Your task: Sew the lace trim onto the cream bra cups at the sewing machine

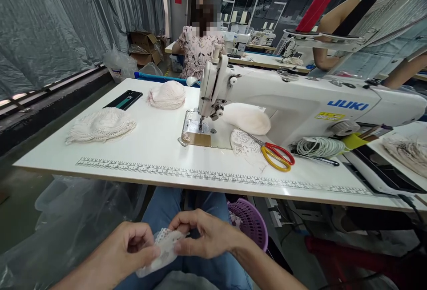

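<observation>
Over my lap, both hands grip a small piece of white lace fabric [166, 249] with a holed edge. My left hand [135, 245] pinches its left side between thumb and fingers. On the opposite side, my right hand [208, 236] is closed on the upper right edge. Beyond them on the table stands a white sewing machine [260, 90], its presser foot [201, 123] over the metal plate. A lace piece [245, 145] lies by the machine, with red and yellow handled scissors [276, 154] partly on it.
Stacked white lace pieces [102, 125] and a pinkish stack [167, 94] sit at the table's left, near a dark phone-like box [124, 100]. A printed ruler [200, 174] runs along the front edge. Below stands a purple basket [251, 223]. A person [202, 50] sits ahead.
</observation>
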The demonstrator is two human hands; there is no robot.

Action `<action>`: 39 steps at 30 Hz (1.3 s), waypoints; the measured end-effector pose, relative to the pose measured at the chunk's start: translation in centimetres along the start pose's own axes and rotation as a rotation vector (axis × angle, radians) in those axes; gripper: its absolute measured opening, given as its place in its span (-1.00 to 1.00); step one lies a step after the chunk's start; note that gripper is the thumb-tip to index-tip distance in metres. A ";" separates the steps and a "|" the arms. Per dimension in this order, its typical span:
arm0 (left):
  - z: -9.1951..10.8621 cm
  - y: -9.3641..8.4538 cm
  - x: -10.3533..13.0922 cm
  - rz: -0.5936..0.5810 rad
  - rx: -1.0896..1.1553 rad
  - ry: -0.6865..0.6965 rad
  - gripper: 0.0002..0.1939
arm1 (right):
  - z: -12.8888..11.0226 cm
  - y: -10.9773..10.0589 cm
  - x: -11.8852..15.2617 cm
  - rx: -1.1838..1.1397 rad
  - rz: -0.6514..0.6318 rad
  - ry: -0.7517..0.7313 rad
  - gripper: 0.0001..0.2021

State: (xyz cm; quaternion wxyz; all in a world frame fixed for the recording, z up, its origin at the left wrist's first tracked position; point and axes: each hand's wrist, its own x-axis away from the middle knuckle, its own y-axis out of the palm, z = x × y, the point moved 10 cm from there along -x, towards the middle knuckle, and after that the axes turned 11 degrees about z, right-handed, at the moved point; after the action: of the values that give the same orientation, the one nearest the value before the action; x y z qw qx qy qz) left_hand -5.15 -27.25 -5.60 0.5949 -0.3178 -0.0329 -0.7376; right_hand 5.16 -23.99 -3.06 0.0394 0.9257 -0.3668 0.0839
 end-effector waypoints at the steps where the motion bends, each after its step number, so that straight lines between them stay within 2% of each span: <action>1: -0.1 0.1 0.0 0.000 0.004 0.002 -0.55 | 0.2 -0.1 -0.1 -0.002 0.018 0.007 -0.71; 8: -0.6 0.5 -0.3 -0.024 0.003 0.016 -0.51 | 1.4 -0.1 -0.5 -0.050 0.077 0.010 -0.62; 14: -0.9 1.1 -0.2 -0.124 0.070 0.002 -0.42 | 0.2 0.2 0.0 -0.070 -0.036 -0.023 -0.74; 18: -0.8 1.0 -0.1 -0.118 0.062 -0.013 -0.39 | 0.2 0.5 0.4 -0.107 -0.129 0.027 -0.64; 21: -0.9 1.0 -0.1 -0.103 0.041 -0.012 -0.38 | 0.8 0.3 0.3 -0.095 -0.102 0.046 -0.57; 29: -0.6 0.6 0.0 -0.038 0.022 -0.011 -0.42 | 1.6 0.0 -0.6 -0.077 0.010 0.027 -0.59; 39: 0.1 1.3 0.6 -0.130 0.058 -0.013 -0.49 | -0.3 0.1 -0.1 -0.060 -0.028 -0.081 -0.77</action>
State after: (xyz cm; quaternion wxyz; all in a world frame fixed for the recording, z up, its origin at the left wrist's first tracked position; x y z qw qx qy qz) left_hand -4.00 -28.09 -5.70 0.5543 -0.3025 -0.0789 -0.7714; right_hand 5.01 -23.96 -2.79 0.0537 0.9317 -0.3575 0.0349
